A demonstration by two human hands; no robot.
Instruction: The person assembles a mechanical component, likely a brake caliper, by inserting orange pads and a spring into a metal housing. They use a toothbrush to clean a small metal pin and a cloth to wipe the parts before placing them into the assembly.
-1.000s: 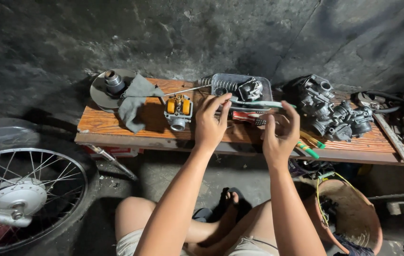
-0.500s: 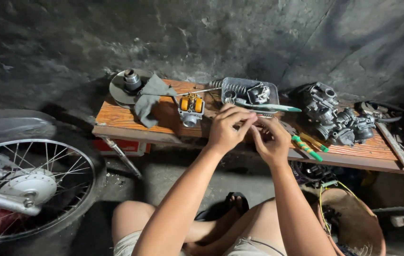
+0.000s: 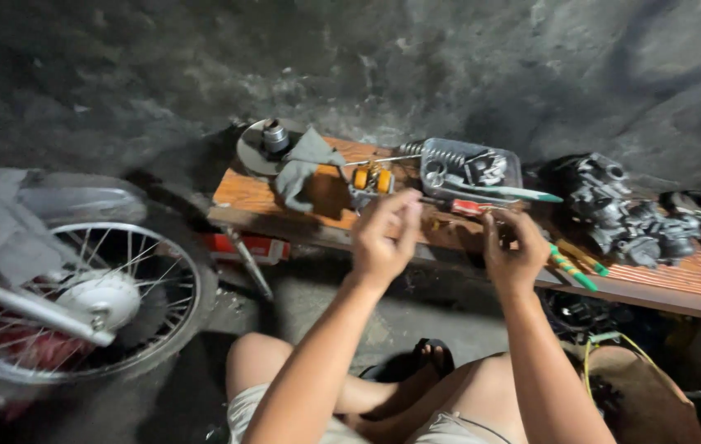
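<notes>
My left hand (image 3: 383,237) is raised in front of the wooden bench (image 3: 252,193), thumb and fingertips pinched together; blur hides whether anything small sits between them. My right hand (image 3: 515,251) is held up beside it, a short gap apart, fingers curled, with its contents unclear. Just behind the hands on the bench lie a small yellow-and-orange part (image 3: 371,179), a clear plastic tray (image 3: 469,168) holding a spring and metal parts, and a red-handled tool (image 3: 465,207).
A grey rag (image 3: 309,164) and a round metal disc (image 3: 268,144) lie at the bench's left end. Dark engine parts (image 3: 626,218) and green-handled screwdrivers (image 3: 572,267) lie to the right. A spoked motorcycle wheel (image 3: 79,304) stands at left, a basket (image 3: 646,399) at lower right.
My hands came back from the bench toward me, met, and have now drawn slightly apart. The view has swung to the right, bringing more of the wheel into sight.
</notes>
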